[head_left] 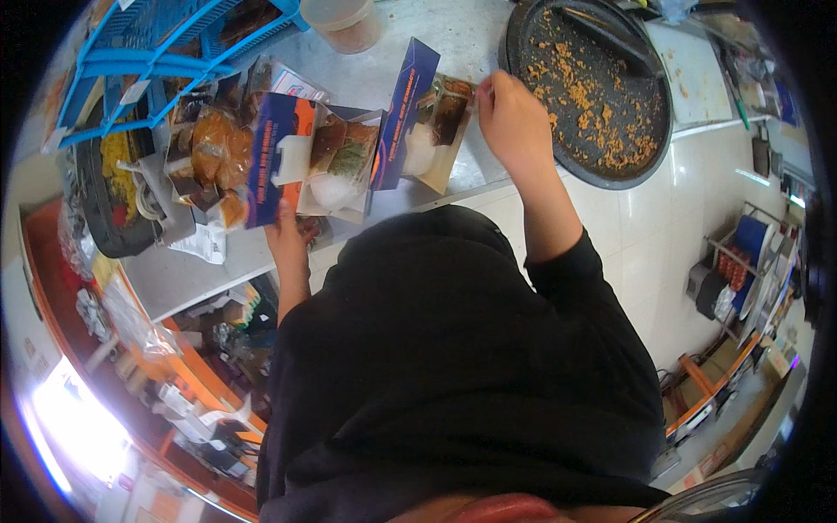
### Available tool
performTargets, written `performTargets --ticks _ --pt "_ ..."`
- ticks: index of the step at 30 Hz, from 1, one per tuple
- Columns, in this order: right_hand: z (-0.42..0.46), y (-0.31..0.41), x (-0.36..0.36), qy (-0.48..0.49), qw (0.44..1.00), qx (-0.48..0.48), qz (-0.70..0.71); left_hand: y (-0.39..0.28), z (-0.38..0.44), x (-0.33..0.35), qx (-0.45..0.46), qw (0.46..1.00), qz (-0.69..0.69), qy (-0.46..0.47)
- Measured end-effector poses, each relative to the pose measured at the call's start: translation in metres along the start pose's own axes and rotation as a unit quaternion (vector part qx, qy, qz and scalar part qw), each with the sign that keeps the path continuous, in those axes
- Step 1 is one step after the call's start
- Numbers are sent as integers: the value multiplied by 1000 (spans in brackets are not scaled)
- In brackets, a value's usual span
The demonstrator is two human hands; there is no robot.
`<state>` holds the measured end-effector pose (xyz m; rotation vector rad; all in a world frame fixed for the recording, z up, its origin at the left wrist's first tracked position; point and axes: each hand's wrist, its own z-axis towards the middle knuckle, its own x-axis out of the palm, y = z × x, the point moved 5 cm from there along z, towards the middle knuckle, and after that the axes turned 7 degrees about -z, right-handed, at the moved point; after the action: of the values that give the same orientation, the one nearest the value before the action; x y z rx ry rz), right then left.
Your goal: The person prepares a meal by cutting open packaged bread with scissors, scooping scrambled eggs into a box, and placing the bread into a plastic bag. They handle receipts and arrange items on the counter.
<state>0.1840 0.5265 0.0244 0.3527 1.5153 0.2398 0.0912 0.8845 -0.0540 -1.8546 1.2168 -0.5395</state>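
Two takeaway meal boxes with dark blue and orange printed lids stand open on the metal counter before me. The left meal box (343,163) holds a mound of white rice, a green leaf and brown food under clear film. My left hand (286,230) grips its near left corner, thumb on the orange side and fingers below. In the right meal box (437,134) are rice and a dark brown portion. My right hand (516,121), fingers curled, is at that box's far right edge; whether it pinches anything is hidden.
Bagged brown food (219,147) lies left of the boxes, beside a blue plastic basket (150,65). A lidded plastic tub (343,26) stands behind. At right, a round black pan (595,98) with golden crumbs overhangs the counter edge. A dark tray (111,196) holds yellow food.
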Motion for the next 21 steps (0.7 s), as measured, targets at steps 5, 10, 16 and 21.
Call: performTargets --ticks 5,10,16,21 --pt "58 -4 46 160 980 -121 4 5 -18 20 -25 985 167 36" --pt "66 -12 66 137 977 -118 -111 -2 -9 19 101 886 452 0" --pt "61 1 22 108 987 -98 -72 -33 -23 10 179 937 293 -64" --pt "68 6 -18 96 993 -64 24 -52 -18 -24 205 954 214 -45"
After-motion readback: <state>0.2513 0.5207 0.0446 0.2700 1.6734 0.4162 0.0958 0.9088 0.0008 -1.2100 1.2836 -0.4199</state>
